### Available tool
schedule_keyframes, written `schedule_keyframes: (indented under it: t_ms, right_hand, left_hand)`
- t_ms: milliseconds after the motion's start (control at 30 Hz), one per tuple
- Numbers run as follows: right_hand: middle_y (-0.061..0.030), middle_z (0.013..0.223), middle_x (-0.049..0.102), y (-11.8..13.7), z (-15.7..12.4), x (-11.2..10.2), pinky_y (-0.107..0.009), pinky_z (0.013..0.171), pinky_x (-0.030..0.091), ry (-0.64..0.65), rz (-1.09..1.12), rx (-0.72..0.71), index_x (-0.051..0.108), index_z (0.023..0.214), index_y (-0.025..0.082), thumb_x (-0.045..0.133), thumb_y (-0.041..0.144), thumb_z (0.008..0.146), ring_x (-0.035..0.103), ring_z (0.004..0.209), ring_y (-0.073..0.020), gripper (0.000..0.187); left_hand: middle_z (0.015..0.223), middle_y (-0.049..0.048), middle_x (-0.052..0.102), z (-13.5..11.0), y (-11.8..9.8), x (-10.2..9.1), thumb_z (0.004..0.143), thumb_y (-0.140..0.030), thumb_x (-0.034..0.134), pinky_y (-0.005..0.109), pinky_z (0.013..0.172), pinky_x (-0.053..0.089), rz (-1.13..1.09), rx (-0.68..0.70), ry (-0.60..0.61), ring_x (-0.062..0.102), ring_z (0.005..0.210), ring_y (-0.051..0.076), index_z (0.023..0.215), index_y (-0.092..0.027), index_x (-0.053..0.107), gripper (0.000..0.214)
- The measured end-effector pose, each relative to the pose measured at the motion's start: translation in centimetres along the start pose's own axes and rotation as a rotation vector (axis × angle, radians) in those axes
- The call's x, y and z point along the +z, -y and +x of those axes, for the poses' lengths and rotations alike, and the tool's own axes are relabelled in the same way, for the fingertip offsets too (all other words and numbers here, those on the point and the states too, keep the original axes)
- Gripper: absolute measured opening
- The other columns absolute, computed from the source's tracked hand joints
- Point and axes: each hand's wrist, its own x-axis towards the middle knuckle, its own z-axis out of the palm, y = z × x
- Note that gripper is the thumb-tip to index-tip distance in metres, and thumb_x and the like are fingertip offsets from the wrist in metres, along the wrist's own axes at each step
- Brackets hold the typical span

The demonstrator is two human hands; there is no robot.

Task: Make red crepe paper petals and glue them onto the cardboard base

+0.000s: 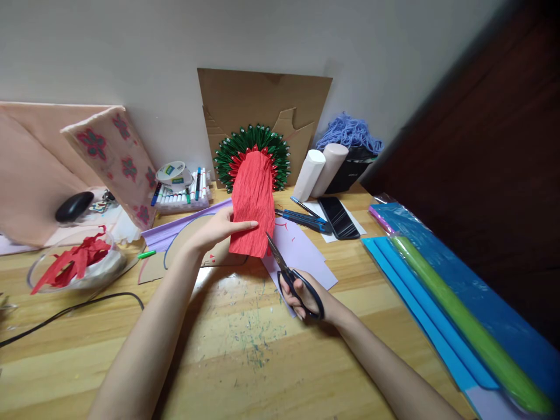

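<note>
Two hands over table point(245, 356): paper and scissors.
Left hand point(219, 228) pinches red crepe paper point(251, 198) upright above table; right hand point(306, 294) grips black scissors point(289, 277), blade tips at paper's lower right corner.

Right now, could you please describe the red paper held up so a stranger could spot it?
On the wooden desk, find the brown cardboard leaning on the back wall. In front of it the left hand holds up a red crepe sheet, scissors at its lower edge. Unlike the red scraps in the clear bowl further left, it is one large round-topped piece.
</note>
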Motion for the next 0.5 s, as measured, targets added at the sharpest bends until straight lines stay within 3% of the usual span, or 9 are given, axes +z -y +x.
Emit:
schedule_keyframes:
  t_ms: [233,500]
  right_hand:
    - [0.01,0.049,0.039,-2.2,0.1,-0.9,-0.015,0.032,0.033,0.083,0.029,-0.029,0.042,0.075,0.019,0.043,0.086,0.058,0.038,0.032,-0.0036,0.07]
    - [0.0122,0.044,0.037,-1.0,0.4,-0.2,-0.015,0.028,0.031,0.047,0.098,0.033,0.041,0.069,0.019,0.056,0.084,0.048,0.033,0.028,-0.0026,0.07]
  left_hand:
    - [0.106,0.009,0.065,0.1,0.0,0.1,0.07,-0.038,0.07,0.03,0.074,0.045,0.042,-0.04,0.05,0.059,0.092,0.022,0.101,-0.016,0.063,0.039]
    - [0.105,0.0085,0.066,0.0,-0.2,0.0,0.07,-0.039,0.069,0.033,0.077,0.046,0.054,-0.04,0.069,0.06,0.092,0.022,0.102,-0.015,0.063,0.04]
